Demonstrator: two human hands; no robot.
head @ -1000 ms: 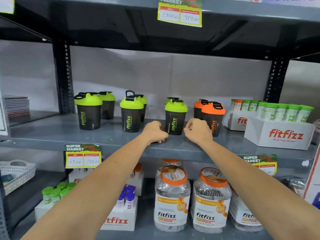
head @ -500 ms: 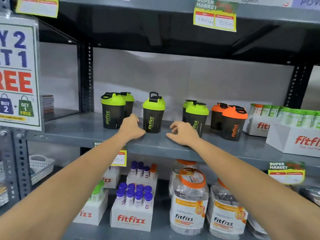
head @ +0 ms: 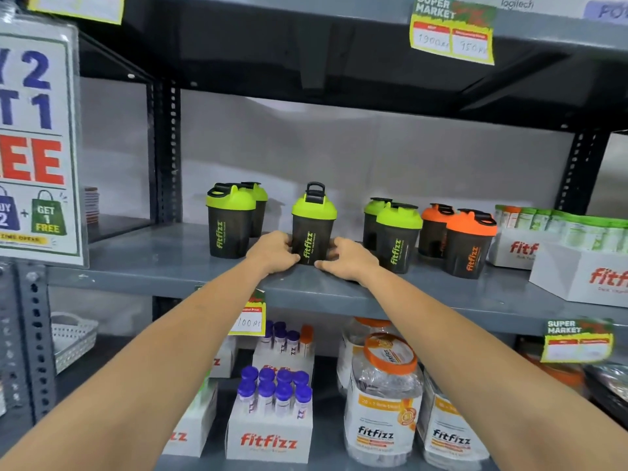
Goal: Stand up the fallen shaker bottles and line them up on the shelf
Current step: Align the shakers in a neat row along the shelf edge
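Dark shaker bottles stand upright on the grey middle shelf. A green-lidded bottle with its carry loop raised stands in the middle. My left hand is cupped against its left side near the base, and my right hand against its right side. Two green-lidded bottles stand to the left, one behind the other. Another green pair stands to the right, then two orange-lidded bottles. No bottle lies on its side.
White fitfizz tube boxes fill the shelf's right end. A promotional sign hangs at the left upright. Below are jars, boxes of purple-capped tubes and a white basket. A price tag hangs from the upper shelf.
Both hands moved from the shelf's front edge onto the middle green-lidded bottle, closing around its base from either side. The view swung left and drew closer to the shelf.
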